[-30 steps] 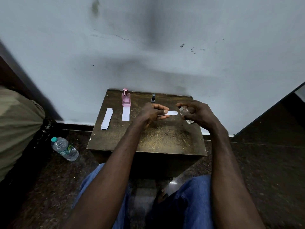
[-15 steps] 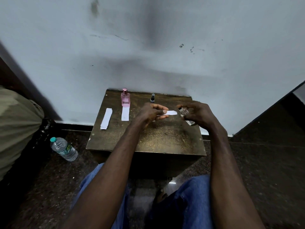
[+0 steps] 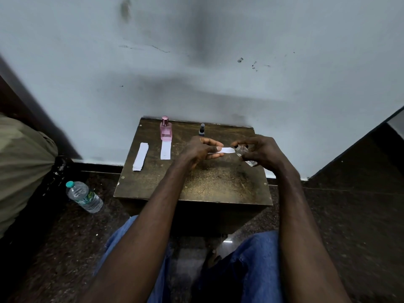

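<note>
Left hand [image 3: 200, 150] pinches the paper strip [image 3: 227, 150] out level so my right hand [image 3: 263, 153], gripping the little clear bottle [image 3: 241, 150], can wet its tip, I reckon.

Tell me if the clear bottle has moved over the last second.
No. The clear bottle keeps its place, right of and nearer than the dark bottle.

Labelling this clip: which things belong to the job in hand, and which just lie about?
In hand: paper strip, pinched by left hand; small clear bottle, held by right hand.
Lying about: pink bottle, dark bottle, loose strip, strip stack, water bottle.
</note>
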